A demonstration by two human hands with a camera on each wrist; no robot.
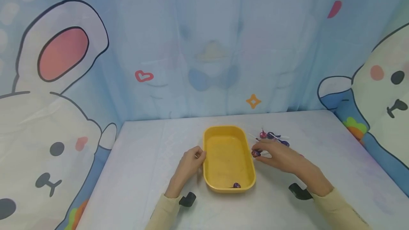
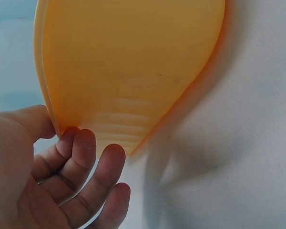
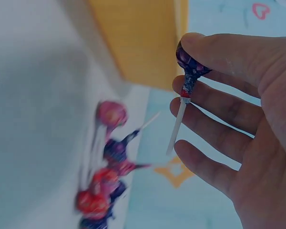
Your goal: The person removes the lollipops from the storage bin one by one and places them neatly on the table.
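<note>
A yellow plastic tray (image 1: pixel 228 157) stands on the white table, with one dark-wrapped lollipop (image 1: pixel 236 185) lying at its near end. My left hand (image 1: pixel 189 164) pinches the tray's left rim between thumb and fingers; in the left wrist view the thumb is on the outer lip of the tray (image 2: pixel 133 57). Beside the tray's right wall, my right hand (image 1: pixel 279 156) holds a purple-wrapped lollipop (image 3: pixel 191 64) by its head between thumb and fingers. Its white stick points down past the other fingers in the right wrist view.
Several more lollipops in red, pink and purple wrappers (image 3: pixel 93 202) lie on the table (image 1: pixel 153 159) just beyond my right hand. A light blue curtain (image 1: pixel 207 45) with cartoon figures hangs behind the table's far edge.
</note>
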